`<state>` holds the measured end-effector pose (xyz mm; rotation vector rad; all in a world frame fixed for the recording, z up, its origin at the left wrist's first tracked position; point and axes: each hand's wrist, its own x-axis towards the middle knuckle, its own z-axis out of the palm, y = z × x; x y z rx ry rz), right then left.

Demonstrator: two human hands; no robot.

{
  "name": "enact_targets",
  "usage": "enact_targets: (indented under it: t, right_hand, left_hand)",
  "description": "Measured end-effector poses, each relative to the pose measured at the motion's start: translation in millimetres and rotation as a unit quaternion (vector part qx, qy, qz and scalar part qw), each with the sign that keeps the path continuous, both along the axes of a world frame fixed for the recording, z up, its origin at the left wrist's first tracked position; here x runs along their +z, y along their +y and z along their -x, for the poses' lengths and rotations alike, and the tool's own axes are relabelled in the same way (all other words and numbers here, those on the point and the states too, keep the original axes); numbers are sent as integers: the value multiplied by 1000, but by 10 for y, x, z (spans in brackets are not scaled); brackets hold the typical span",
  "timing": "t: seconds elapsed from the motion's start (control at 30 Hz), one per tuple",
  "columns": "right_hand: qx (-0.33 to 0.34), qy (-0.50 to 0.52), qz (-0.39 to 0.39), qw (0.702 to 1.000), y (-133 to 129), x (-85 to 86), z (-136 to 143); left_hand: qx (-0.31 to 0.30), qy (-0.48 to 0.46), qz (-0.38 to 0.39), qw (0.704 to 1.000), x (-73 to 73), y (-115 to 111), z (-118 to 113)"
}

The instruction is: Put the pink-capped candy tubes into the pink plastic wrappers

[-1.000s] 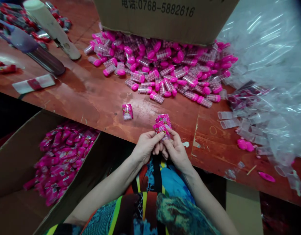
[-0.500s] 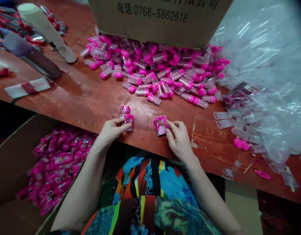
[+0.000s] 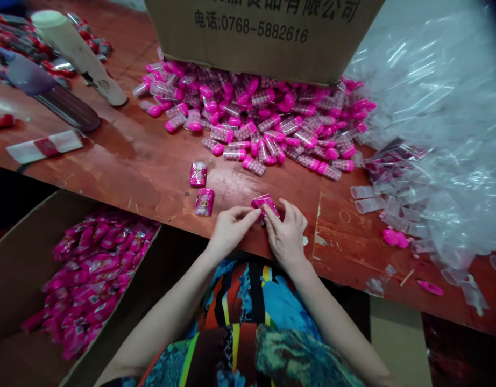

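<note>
A small stack of pink printed plastic sleeves (image 3: pixel 265 202) lies near the table's front edge. My right hand (image 3: pixel 287 232) holds it from the right, thumb and fingers bent over it. From the left, my left hand (image 3: pixel 233 230) pinches at its near edge, thumb and forefinger together; the pinched edge is mostly hidden. To the left, a pink printed sleeve (image 3: pixel 204 202) lies flat on the wood. Just behind it is another pink sleeve (image 3: pixel 198 174). Farther back spreads a heap of clear tubes with pink caps (image 3: pixel 248 129), filled with small pink balls.
A cardboard box (image 3: pixel 252 43) stands behind the heap. An open carton (image 3: pixel 26 258) of pink wrapped pieces sits below left. Two bottles, one whitish (image 3: pixel 82 59) and one purple-topped (image 3: pixel 50 88), stand back left. Clear plastic bags (image 3: pixel 433 107) and empty tubes (image 3: pixel 371 205) lie right.
My left hand has let go of the front left sleeve and moved right to the stack beside my right hand. The two left sleeves now lie apart. My right hand has shifted slightly left.
</note>
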<state>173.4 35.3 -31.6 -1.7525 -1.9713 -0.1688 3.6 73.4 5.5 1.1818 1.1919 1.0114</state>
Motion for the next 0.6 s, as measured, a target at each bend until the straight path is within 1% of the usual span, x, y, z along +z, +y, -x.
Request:
enact_targets:
  t: [0.07,0.17,0.23,0.3,0.4,0.47,0.6]
  right_hand:
    - [3,5,7,1000,1,16,9]
    - [19,44,27,998,16,37,19]
    - [29,105,36,993,33,50,21]
    - [27,195,39,980,59,63,13]
    - [-13,326,42,944,118,87,-20]
    - [-37,368,57,927,165,108,-53]
    - [-33,389,98,915,250,132,-109]
  left_hand:
    - [-4,-41,16,999,-70,15,-154]
    - [24,-19,6,1000,-162,63,-255]
    - [36,-10,8,999,-186,86,-267]
    - [38,-32,20,999,-177,94,-265]
    - [10,-91,61,994,-133,89,-266]
    - [-10,-113,91,989,-109,88,-273]
    - [-8,-113,117,987,-108,104,-297]
